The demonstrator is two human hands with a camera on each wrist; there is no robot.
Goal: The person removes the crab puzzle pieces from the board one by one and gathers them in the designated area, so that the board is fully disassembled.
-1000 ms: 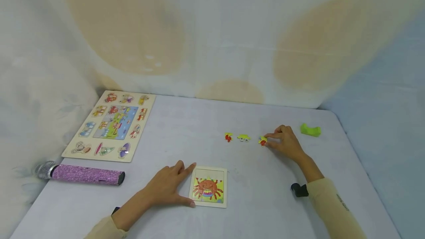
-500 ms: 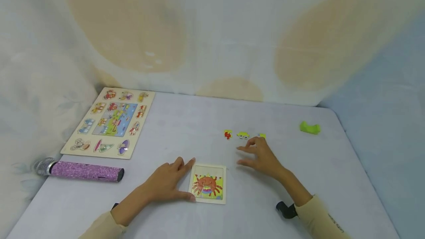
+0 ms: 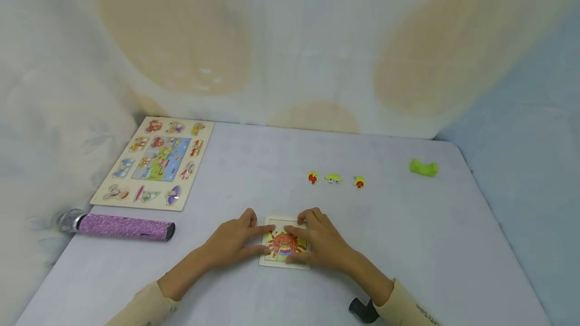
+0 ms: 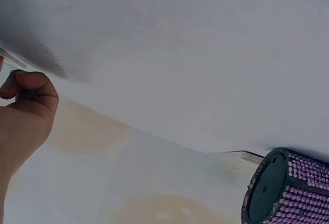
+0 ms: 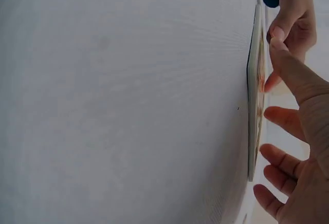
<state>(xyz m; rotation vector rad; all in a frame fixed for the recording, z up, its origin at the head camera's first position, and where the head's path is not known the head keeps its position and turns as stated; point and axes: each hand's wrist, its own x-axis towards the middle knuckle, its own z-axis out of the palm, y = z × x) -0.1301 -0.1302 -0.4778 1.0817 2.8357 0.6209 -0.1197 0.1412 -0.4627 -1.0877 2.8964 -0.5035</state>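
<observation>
A small square jigsaw tray [image 3: 274, 263] with a red crab picture lies flat on the table in front of me. My left hand [image 3: 228, 243] is at its left side, with thumb and index finger extended onto the picture. From the right, my right hand [image 3: 326, 243] reaches over the tray, its thumb and index fingertip on the crab and covering part of it. In the right wrist view, the right fingers [image 5: 280, 118] are spread loosely along the tray's thin edge [image 5: 252, 90]. Behind the tray lie three loose puzzle pieces: a left red-and-yellow piece [image 3: 313, 177], a piece with eyes [image 3: 333, 178] and a right red-and-yellow piece [image 3: 359, 181].
A larger wooden picture board [image 3: 188, 185] lies at the back left. In front of it is a purple glittery microphone [image 3: 127, 227]. A bright green curved block [image 3: 423, 167] stands at the back right. Cloth curtains [image 3: 281, 64] rise behind and beside the table.
My right hand has left the rightmost loose piece, which stays in the row, and moved left and toward me onto the crab tray. The left fingers have shifted from the tray's edge onto the picture.
</observation>
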